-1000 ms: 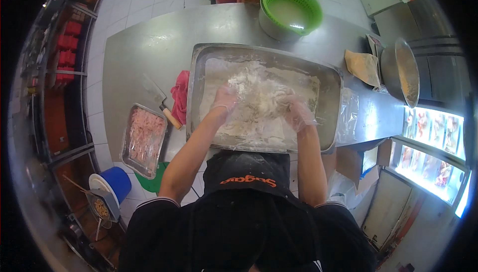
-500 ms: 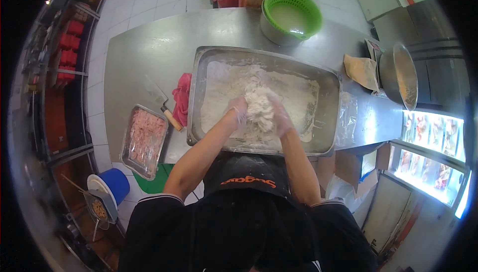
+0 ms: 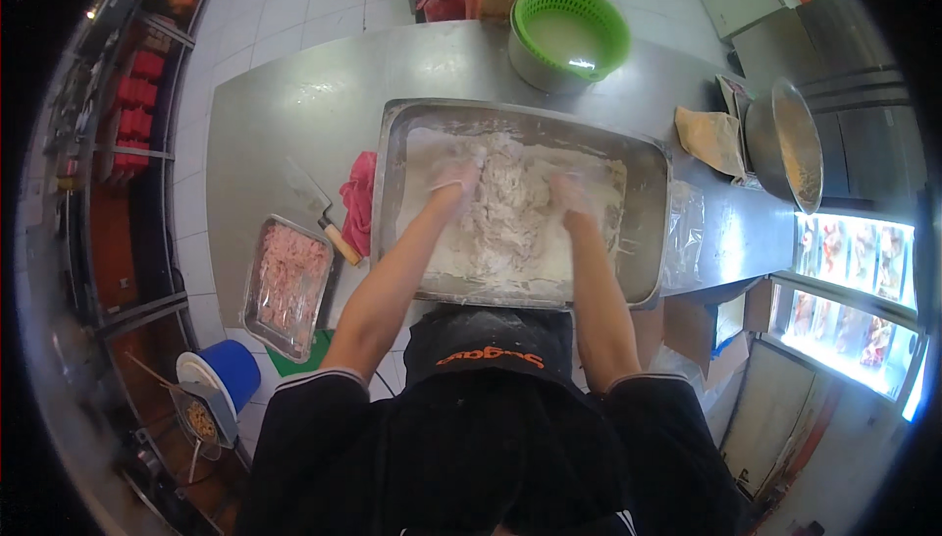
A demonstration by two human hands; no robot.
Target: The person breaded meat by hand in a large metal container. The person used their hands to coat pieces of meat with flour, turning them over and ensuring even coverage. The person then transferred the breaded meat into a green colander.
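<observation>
Floury heap point(image 3: 503, 207) between left hand point(image 3: 456, 181) and right hand point(image 3: 571, 194); tray point(image 3: 645, 207) likely contains spills. Hands blurred, can't tell grip.

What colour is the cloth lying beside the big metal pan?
The cloth is pinkish red, seen best in the head view.

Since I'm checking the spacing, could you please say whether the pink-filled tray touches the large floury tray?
Apart: the head view shows tabletop between the pink-filled tray and the large floury tray.
</observation>
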